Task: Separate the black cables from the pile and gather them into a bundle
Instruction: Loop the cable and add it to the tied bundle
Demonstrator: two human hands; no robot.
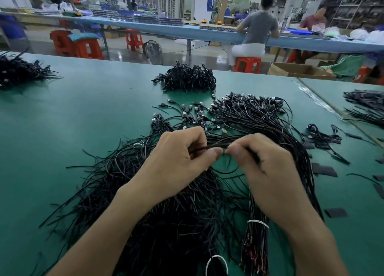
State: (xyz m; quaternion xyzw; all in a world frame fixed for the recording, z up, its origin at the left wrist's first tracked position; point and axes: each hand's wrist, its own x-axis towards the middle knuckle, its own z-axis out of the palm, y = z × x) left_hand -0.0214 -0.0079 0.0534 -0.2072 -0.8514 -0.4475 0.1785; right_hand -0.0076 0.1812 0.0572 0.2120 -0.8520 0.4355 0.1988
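A big loose pile of thin black cables (145, 192) with USB plugs at their far ends covers the green table (72, 130) in front of me. My left hand (178, 161) and my right hand (268, 172) meet above the pile, thumbs almost touching. Each pinches the same few black cables (216, 144) between thumb and curled fingers. On the right, a tied bundle of cables (255, 244) with a white band lies under my right wrist.
A finished heap of black cables (187, 79) lies farther back, another heap (18, 72) at far left and more cables (365, 105) on the adjoining table at right. Small dark strips (324, 169) lie scattered right. People sit at a blue bench beyond.
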